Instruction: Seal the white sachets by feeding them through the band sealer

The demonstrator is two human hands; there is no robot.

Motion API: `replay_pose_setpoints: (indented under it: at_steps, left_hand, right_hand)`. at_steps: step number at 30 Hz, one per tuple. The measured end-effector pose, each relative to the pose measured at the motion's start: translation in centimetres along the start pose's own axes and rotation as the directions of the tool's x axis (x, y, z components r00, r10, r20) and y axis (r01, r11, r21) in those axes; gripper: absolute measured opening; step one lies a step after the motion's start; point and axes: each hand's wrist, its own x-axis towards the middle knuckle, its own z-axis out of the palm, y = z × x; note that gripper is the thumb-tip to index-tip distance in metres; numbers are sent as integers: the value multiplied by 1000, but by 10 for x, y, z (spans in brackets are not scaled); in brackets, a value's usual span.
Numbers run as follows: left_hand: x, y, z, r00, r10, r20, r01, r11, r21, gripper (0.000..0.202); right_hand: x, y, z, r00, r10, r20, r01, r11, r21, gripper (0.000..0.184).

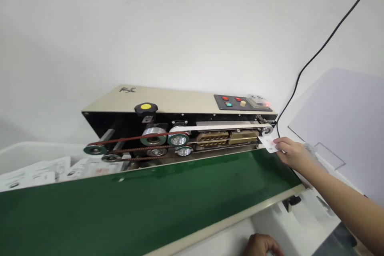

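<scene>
My right hand (294, 153) pinches a small white packet (268, 144) with reddish print. The packet's far edge meets the right end of a band sealer (171, 102), beside a small metal pulley (266, 130). Beneath it runs the green conveyor belt (150, 202). My left hand (261, 245) shows only in part at the bottom edge, in front of the belt. Its fingers are bent and mostly cut off by the frame, so whatever they hold, if anything, is hidden.
White printed packets (39, 172) lie in a white bin at the left, behind the belt. The sealer carries a control panel (235, 103) and exposed drive belts (135, 138) on pulleys. A black cable (318, 52) hangs along the wall at the right.
</scene>
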Motion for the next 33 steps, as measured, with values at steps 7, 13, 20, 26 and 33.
replay_pose_setpoints:
  at_steps: [7,13,20,26,33]
  left_hand:
    - [1,10,4,994,-103,-35,103,995,-3,35]
    - [-1,17,6,990,-129,-64,130,991,13,33]
    - [-1,17,7,993,-94,-75,94,996,-1,34]
    - [-4,5,12,982,-133,-131,133,991,-10,33]
    - [-9,4,8,983,-161,-86,165,986,37,35]
  right_hand:
    - [14,-20,-10,999,-32,38,33,999,-33,12]
    - [18,-28,-9,997,-71,16,71,997,17,11]
    - [13,-39,-9,999,-52,-8,52,995,84,11]
    - [7,-57,-36,993,-27,-116,52,975,215,4]
    - [-60,-119,-86,975,209,-70,-162,895,415,16]
